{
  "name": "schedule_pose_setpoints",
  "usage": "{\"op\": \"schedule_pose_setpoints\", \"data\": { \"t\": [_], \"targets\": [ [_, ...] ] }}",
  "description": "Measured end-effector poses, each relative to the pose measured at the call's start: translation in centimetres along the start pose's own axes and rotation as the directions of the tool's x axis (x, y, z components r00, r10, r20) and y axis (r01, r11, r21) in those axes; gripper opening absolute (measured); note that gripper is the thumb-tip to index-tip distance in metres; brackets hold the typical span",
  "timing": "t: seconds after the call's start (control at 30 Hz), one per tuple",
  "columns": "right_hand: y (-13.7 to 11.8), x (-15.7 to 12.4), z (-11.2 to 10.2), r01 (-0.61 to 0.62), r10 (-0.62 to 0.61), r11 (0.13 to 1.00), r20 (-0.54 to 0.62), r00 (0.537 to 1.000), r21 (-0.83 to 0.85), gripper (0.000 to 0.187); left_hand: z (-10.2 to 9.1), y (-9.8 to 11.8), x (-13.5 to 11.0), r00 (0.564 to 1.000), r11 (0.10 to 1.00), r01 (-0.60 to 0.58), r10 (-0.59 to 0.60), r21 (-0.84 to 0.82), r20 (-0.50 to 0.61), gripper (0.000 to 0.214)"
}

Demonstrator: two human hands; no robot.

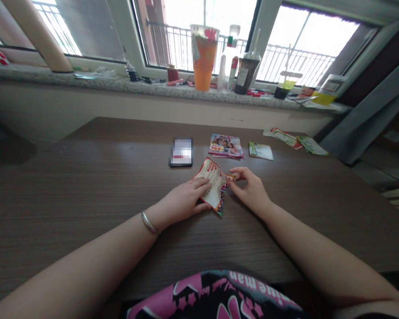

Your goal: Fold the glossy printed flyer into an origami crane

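A printed paper leaflet, cream with red print and a colourful reverse, lies creased and partly folded on the table in front of me. My left hand rests flat across its left side, fingers stretched out over the paper and thumb near the lower edge. On the other side, my right hand pinches the leaflet's right corner between thumb and fingers, where the sheet is bent and bunched. Just beyond the leaflet lies a dark-edged flat device with a blurred face.
A stack of glossy flyers and a green-white card pile lie beyond my hands. Folded papers sit at the table's far right. On the windowsill stand an orange drink cup, a dark cup and several bottles.
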State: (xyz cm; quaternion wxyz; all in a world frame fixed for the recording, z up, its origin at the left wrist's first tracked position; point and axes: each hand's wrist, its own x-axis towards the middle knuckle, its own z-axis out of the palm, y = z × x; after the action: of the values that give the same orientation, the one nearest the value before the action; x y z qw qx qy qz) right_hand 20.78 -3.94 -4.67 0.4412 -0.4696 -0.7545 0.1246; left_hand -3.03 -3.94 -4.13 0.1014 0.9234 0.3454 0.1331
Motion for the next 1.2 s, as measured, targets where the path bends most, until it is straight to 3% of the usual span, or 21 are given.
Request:
{"op": "schedule_pose_setpoints", "data": {
  "t": [0.53, 0.77, 0.97, 1.2],
  "targets": [
    [-0.3, 0.0, 1.3, -0.227, 0.229, 0.877, 0.047, 0.972, 0.423, 0.03, 1.2, -0.6, -0.2, 0.97, 0.99, -0.052, 0.019, -0.131, -0.242, 0.123],
    [-0.8, -0.3, 0.9, -0.208, 0.195, 0.918, 0.071, 0.978, 0.338, 0.027, 0.9, -0.5, 0.1, 0.946, 0.992, -0.113, 0.124, 0.055, -0.3, 0.127],
    [-1.2, -0.5, 0.5, -0.061, 0.049, 0.989, 0.091, 0.995, 0.137, 0.021, 0.2, -0.2, 0.1, 0.946, 0.976, -0.133, 0.176, 0.171, -0.274, 0.12],
    [-0.9, -0.1, 1.4, -0.243, 0.214, 0.934, 0.136, 0.967, 0.261, 0.021, 0.9, -0.6, 0.3, 0.952, 0.982, -0.093, 0.135, 0.163, -0.273, 0.124]
  ]
}}
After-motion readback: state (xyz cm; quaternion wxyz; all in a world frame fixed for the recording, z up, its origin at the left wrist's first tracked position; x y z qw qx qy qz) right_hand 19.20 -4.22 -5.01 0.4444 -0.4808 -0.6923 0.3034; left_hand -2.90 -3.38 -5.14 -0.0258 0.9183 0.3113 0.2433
